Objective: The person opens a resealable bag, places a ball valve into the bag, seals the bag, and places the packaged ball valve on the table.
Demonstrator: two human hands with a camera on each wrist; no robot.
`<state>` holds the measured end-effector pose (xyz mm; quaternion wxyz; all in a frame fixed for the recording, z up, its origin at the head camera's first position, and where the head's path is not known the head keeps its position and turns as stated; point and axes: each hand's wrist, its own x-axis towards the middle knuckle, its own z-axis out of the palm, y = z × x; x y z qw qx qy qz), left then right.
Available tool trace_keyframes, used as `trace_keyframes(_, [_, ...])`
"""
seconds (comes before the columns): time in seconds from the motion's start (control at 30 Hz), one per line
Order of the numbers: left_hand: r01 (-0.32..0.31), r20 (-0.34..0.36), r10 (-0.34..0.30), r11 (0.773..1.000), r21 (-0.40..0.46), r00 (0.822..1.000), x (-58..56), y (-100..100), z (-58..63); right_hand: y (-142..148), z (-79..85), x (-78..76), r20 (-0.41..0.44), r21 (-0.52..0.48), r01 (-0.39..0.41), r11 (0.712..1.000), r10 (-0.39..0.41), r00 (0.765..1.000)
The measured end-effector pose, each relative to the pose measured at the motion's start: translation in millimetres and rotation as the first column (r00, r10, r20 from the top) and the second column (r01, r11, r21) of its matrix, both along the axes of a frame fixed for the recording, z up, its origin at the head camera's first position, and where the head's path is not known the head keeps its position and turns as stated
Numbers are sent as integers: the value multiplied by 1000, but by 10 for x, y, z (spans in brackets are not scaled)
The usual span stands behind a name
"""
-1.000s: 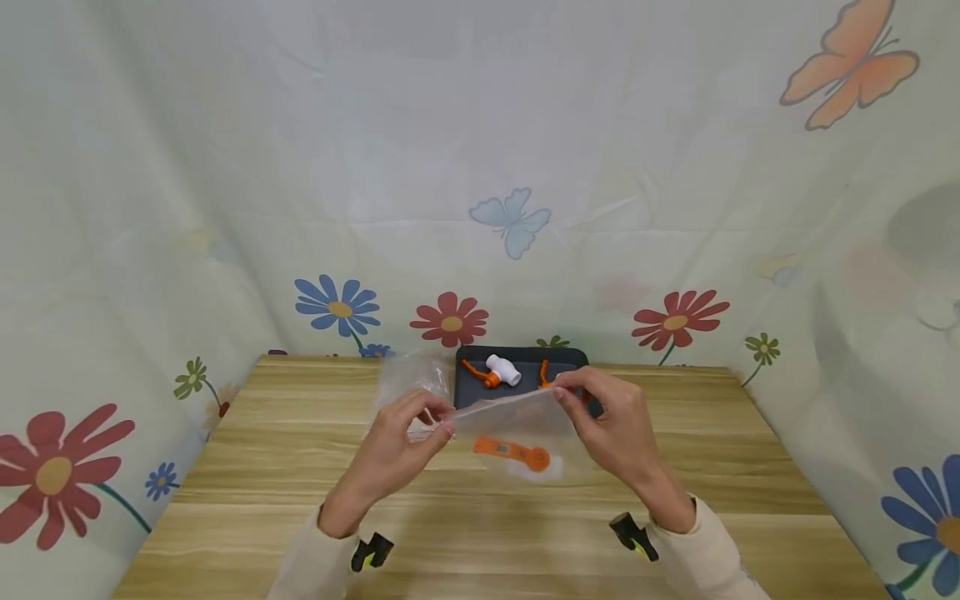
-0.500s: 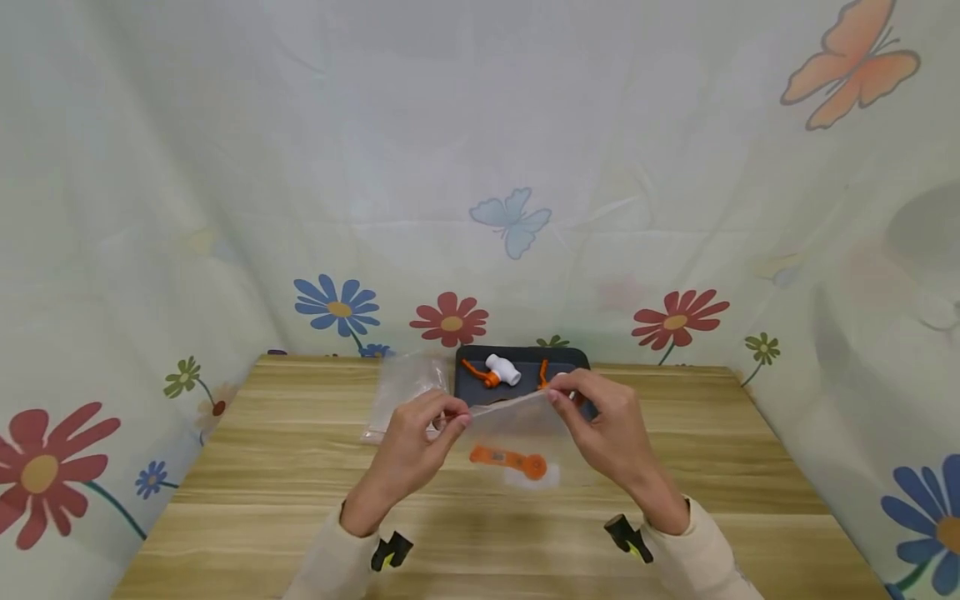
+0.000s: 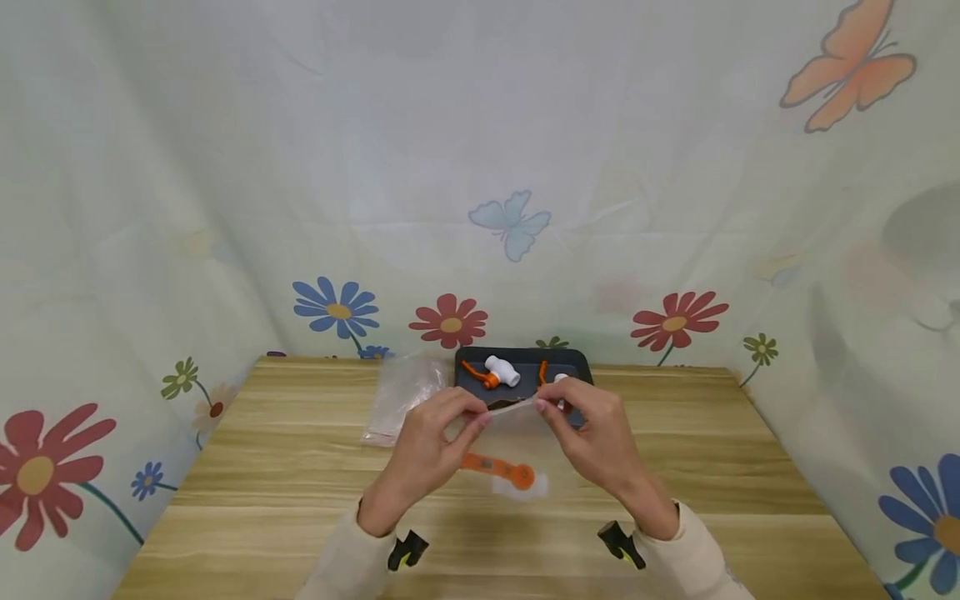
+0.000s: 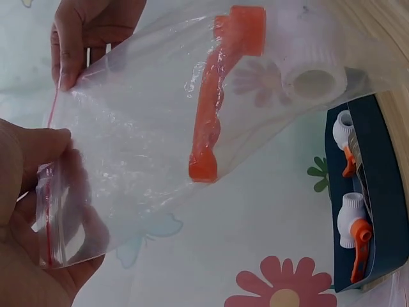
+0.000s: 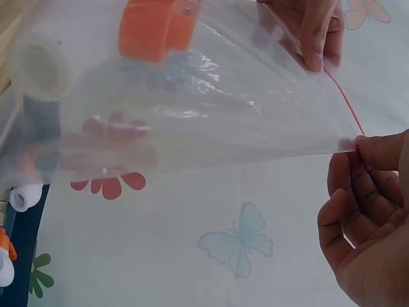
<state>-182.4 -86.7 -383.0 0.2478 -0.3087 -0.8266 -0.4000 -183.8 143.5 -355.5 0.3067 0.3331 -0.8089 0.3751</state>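
Note:
A clear zip-lock bag (image 4: 128,160) with a red line along its top hangs between my hands. Inside it lies a white ball valve (image 4: 208,109) with an orange lever, low in the bag. My left hand (image 3: 431,437) pinches the zip edge between thumb and fingers. A short way along the same edge, my right hand (image 3: 603,433) pinches it too, at a corner in the right wrist view. In the head view the bag's top edge overlaps the near side of the tray, and its lower part is above the wooden table.
A dark tray (image 3: 517,353) at the back of the table holds another white valve (image 3: 502,372) with an orange lever and a second one partly hidden by my right hand. Left of the tray lie flat clear bags (image 3: 401,400). A flower-print curtain (image 3: 480,125) hangs behind.
My left hand has moved right along the bag's top edge, closer to the right hand. The right hand has shifted slightly left, and the bag with the valve has moved a little left and down.

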Motion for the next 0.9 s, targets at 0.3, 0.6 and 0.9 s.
trace_keyframes(0.3, [50, -87, -51, 999, -18, 995, -13, 101, 10, -14, -32, 17, 9, 7, -39, 999, 39, 999])
trace_keyframes(0.6, [-4, -38, 2, 999, -54, 999, 14, 77, 11, 28, -53, 17, -16, -3, -18, 1000, 18, 1000])
trace_keyframes(0.9, [-72, 91, 80, 994, -82, 993, -28, -127, -98, 255, -31, -34, -34, -31, 41, 999, -42, 999])
